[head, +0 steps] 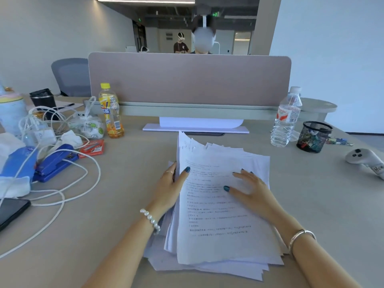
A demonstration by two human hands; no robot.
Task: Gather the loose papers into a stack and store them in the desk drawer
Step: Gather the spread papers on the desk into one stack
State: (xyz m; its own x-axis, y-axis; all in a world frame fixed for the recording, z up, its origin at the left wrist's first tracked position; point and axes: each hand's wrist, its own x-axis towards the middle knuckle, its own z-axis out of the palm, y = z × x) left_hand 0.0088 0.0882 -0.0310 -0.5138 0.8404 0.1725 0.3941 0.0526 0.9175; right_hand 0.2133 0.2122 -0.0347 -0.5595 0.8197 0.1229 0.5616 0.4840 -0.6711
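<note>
A loose, uneven pile of white printed papers (216,215) lies on the beige desk (116,204) right in front of me, sheets fanned out at the far edge and corners. My left hand (169,189) grips the pile's left edge, thumb on top and fingers underneath. My right hand (252,189) lies flat on the top sheet with fingers spread, pressing it down. No drawer shows in this view.
Left: white cables (62,183), a blue stapler (55,163), a red staple box (92,148), an orange drink bottle (111,112), a phone (10,212). Right: a water bottle (285,119), a mesh cup of clips (313,137), a white controller (363,159). A divider panel (189,80) stands behind.
</note>
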